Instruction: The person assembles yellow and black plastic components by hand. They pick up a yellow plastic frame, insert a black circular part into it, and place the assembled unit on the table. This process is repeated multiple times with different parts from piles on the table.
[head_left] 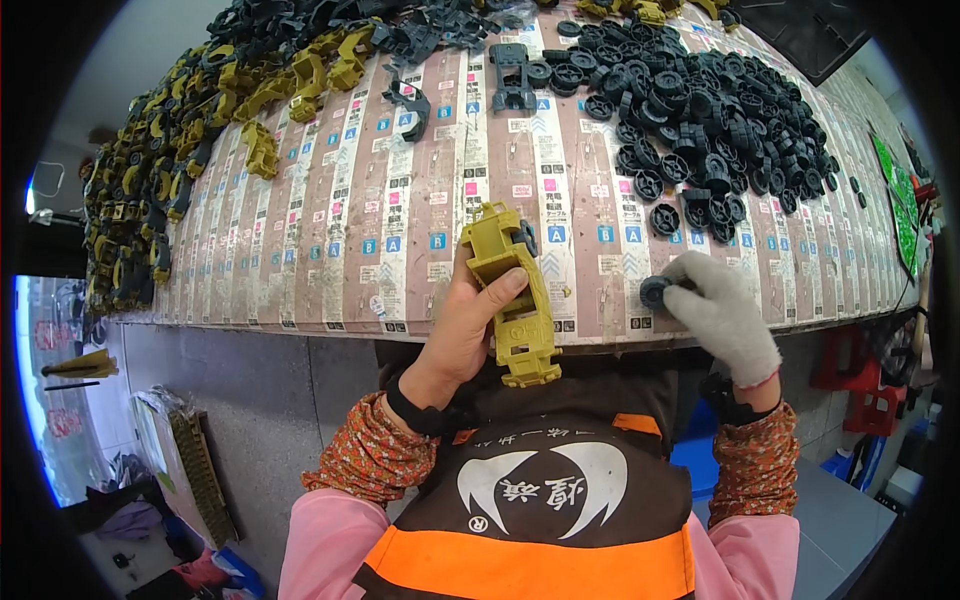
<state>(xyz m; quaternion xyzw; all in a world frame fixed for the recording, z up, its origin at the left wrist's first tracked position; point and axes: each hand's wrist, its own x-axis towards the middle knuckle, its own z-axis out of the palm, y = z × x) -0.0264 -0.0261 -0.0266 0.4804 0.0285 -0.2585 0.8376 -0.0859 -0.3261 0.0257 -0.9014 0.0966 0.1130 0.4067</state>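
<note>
Stiff, light olive-yellow plastic toy truck chassis (pixel 512 295) being gripped mid-body by bare left hand (pixel 462 325); gloved right hand (pixel 722 312) pinching small black plastic wheel (pixel 654 291) by its rim

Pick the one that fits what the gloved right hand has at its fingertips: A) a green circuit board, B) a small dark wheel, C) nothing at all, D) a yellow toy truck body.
B: the right hand, in a white knit glove, pinches a small dark wheel at the table's near edge, while the bare left hand holds the yellow toy truck body.
</note>
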